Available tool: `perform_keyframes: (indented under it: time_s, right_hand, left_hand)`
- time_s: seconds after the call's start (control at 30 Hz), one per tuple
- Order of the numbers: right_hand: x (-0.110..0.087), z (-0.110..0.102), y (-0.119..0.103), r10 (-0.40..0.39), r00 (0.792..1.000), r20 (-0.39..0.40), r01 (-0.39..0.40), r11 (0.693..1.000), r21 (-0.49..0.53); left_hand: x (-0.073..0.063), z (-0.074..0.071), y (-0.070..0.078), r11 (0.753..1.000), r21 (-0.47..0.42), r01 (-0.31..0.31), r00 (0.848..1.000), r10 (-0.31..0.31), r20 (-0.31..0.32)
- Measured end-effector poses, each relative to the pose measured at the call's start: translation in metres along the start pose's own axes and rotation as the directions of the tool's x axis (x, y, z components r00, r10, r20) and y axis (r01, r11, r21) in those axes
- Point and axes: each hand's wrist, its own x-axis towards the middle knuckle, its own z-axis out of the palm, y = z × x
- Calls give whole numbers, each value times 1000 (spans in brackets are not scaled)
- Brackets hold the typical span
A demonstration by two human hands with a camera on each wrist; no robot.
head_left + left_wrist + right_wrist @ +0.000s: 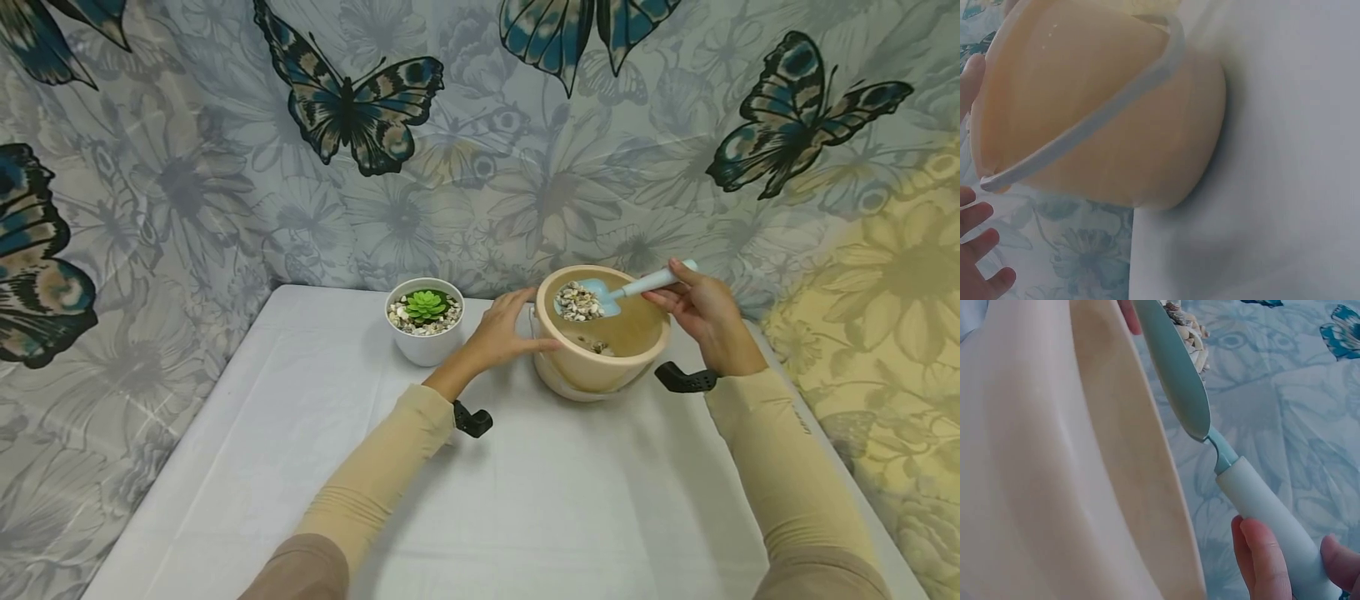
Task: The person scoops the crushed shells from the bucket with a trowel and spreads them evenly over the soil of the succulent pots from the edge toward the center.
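Observation:
My right hand (705, 315) grips the pale handle of a light blue garden trowel (647, 281). A heap of small pebbles (579, 302) lies on its blade, above the opening of a beige bucket (581, 379). More pebbles show at the bottom of this bucket. At its left side is my left hand (501, 335), fingers spread, with the thumb against the rim. The left wrist view shows the other fingers (984, 242) apart from the bucket wall (1166, 137), across which a white bail handle (1088, 125) hangs. In the right wrist view the trowel blade (1175, 375) is seen from its underside.
Left of the bucket stands a white pot (427, 348) holding a green succulent (425, 305) ringed by pebbles. Both containers are near the back edge of the table covered in white cloth (300, 433). A butterfly-patterned curtain (480, 192) hangs close behind.

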Motion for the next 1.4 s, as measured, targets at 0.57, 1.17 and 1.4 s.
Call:
perform_keyframes:
  time_s: [0.57, 1.17, 1.4]
  right_hand:
    - [3, 22, 8, -27, 1000, 9, 26, 1000, 8]
    - [10, 44, 26, -78, 996, 45, 74, 994, 82]
    - [14, 55, 33, -98, 994, 43, 95, 993, 65]
  left_hand:
    - [-11, -25, -12, 999, 46, -11, 999, 13, -40]
    - [-25, -51, -29, 997, 48, 66, 996, -63, -62]
    - [-28, -59, -33, 996, 60, 65, 994, -60, -88]
